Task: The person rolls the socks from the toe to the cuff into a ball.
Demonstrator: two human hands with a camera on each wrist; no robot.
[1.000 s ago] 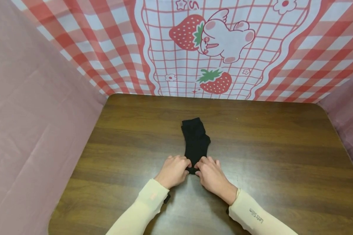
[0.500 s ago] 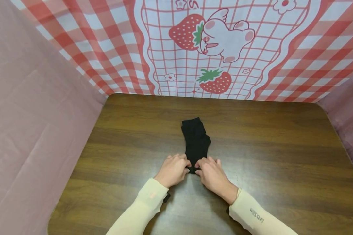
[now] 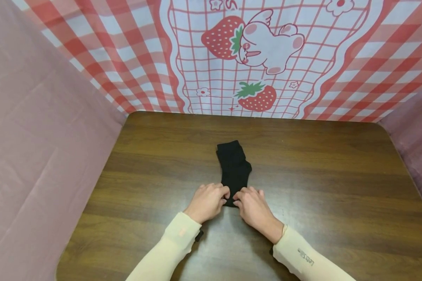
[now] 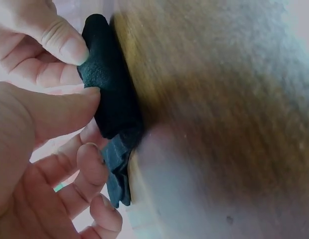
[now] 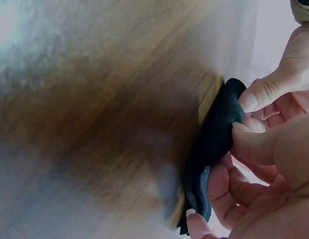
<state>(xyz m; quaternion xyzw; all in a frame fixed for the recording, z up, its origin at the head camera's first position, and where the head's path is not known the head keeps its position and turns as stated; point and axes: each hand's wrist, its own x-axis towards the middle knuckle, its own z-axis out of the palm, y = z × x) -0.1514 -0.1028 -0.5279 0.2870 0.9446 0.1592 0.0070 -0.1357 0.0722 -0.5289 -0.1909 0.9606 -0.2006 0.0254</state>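
Observation:
A black sock lies lengthwise on the wooden table, its cuff toward the back and its heel bulging to the right. Both hands are at its near end. My left hand pinches the left side of that end between thumb and fingers. On the right side, my right hand does the same, a short gap from the left. Both wrist views show the near end of the sock as a thick, rounded fold, with the thumbs pressed against it. In the right wrist view, fingers curl behind the sock.
The brown wooden table reaches to a red-and-white checked cloth with strawberry prints at the back. Pink cloth hangs along the left side, and more pink cloth along the right.
The near edge of the sock has shifted very slightly away from the person, and the ridge seen there earlier looks flatter. Both hands stay nearly in place, fingers moving a little.

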